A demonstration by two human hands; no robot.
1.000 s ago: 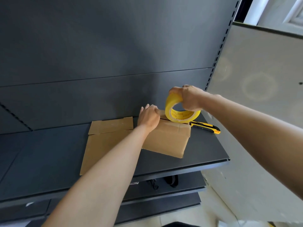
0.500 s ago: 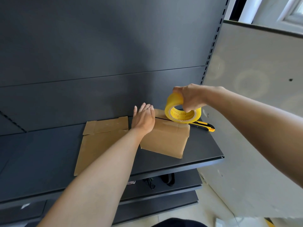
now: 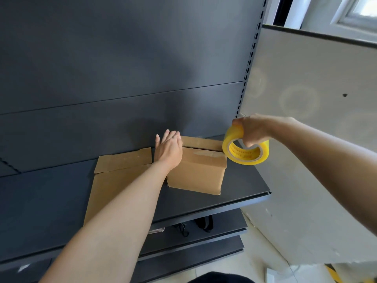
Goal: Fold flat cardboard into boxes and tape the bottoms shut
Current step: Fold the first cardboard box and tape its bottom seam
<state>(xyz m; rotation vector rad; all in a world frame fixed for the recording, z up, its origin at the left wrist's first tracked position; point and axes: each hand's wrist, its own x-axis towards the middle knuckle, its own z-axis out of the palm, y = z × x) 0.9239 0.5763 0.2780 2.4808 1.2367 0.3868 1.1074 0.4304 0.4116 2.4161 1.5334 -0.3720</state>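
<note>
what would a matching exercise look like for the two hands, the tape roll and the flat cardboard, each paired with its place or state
Things:
1. left hand
2. right hand
3. tape roll
4. flat cardboard

Places or states:
a. lies flat on the shelf, left of the box
b. fingers straight, resting on the box top
c. yellow, held at the box's right end
d. fingers curled round the roll

Pairs: 1-b, 2-d, 3-c, 4-a
</note>
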